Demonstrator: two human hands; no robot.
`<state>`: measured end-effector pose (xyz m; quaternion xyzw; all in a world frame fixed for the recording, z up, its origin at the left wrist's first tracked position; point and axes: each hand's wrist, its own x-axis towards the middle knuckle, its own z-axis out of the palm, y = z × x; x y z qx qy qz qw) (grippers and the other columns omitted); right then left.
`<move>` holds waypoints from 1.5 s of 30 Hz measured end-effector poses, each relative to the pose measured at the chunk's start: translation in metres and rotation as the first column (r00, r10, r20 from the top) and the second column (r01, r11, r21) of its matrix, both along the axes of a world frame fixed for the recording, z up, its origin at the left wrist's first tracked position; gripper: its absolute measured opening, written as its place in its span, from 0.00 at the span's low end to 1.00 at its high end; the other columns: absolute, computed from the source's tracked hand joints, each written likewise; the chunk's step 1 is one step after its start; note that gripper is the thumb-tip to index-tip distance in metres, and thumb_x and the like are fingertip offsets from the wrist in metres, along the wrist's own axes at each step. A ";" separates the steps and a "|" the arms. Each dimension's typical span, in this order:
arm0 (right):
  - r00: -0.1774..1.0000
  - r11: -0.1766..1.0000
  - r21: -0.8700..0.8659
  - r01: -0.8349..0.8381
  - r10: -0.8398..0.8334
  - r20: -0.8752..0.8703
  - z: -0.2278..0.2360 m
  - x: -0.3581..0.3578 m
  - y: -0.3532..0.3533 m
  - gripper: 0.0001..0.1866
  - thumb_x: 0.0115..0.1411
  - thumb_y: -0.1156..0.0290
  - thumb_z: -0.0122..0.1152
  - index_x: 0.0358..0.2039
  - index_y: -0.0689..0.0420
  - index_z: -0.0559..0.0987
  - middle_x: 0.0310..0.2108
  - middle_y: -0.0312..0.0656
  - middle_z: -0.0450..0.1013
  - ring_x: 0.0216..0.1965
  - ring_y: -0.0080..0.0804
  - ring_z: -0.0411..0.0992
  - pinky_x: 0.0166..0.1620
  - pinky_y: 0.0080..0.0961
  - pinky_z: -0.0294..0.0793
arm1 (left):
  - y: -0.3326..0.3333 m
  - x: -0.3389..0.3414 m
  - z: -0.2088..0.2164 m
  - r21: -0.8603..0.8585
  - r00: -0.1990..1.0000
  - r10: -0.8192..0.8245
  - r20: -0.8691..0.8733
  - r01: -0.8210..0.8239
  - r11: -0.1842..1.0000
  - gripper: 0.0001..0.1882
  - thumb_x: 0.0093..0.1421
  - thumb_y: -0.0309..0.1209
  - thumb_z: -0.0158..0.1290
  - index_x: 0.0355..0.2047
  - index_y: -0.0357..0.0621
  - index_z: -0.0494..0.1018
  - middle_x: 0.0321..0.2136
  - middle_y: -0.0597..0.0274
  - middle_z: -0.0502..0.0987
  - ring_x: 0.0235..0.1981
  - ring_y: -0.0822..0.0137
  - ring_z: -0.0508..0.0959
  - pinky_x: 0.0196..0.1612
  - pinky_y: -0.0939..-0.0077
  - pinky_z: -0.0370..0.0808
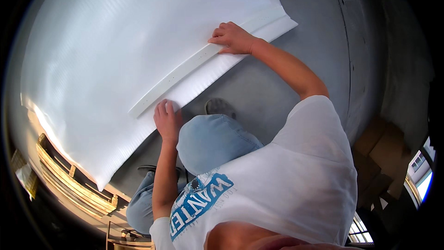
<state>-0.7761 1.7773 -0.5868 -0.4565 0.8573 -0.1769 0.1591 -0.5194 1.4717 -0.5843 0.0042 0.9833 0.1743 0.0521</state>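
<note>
A long white strip [178, 73] with small holes lies slantwise on a large white foam sheet [115, 55], close to the sheet's near edge. Toward the strip's far right part, my right hand [232, 38] is closed over it, fingers across the far side and thumb on the near side. My left hand [167, 119] rests on the foam sheet beside the strip's near edge, not far from its left end. Its fingers are slightly bent and apart, with nothing seen in them. Whether these fingertips touch the strip is hard to make out.
Grey floor [305, 51] runs along the sheet's right and near sides. My bent knee [215, 141] and shoe [219, 107] are close to the sheet's edge. Wooden slats [76, 183] stand at the lower left, and brown cardboard boxes [381, 153] at the right.
</note>
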 end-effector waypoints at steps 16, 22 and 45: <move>0.997 1.000 0.011 -0.024 0.023 0.071 0.004 0.008 -0.010 0.30 0.45 0.78 0.70 0.52 0.52 0.76 0.44 0.40 0.70 0.45 0.40 0.67 0.50 0.33 0.68 | -0.065 0.045 -0.007 0.632 -0.062 0.869 0.491 -0.661 -0.404 0.12 0.64 0.24 0.47 0.47 0.37 0.72 0.28 0.62 0.73 0.19 0.74 0.75 0.20 0.81 0.75; 0.998 1.000 0.003 -0.031 0.030 0.062 0.009 0.007 -0.009 0.32 0.44 0.79 0.70 0.53 0.52 0.75 0.44 0.41 0.70 0.46 0.41 0.68 0.50 0.34 0.69 | -0.102 0.040 -0.016 0.508 0.091 0.966 0.244 -0.860 -0.047 0.09 0.63 0.29 0.51 0.39 0.38 0.76 0.26 0.63 0.77 0.22 0.74 0.79 0.22 0.80 0.75; 0.913 0.953 0.298 -0.064 -0.065 0.403 0.066 -0.035 0.000 0.24 0.43 0.80 0.64 0.44 0.61 0.69 0.39 0.47 0.70 0.37 0.39 0.72 0.46 0.31 0.71 | -0.151 0.025 -0.022 -0.173 -0.074 0.842 0.534 -0.985 0.023 0.19 0.54 0.54 0.58 0.25 0.52 0.75 0.18 0.69 0.78 0.22 0.73 0.79 0.34 0.72 0.73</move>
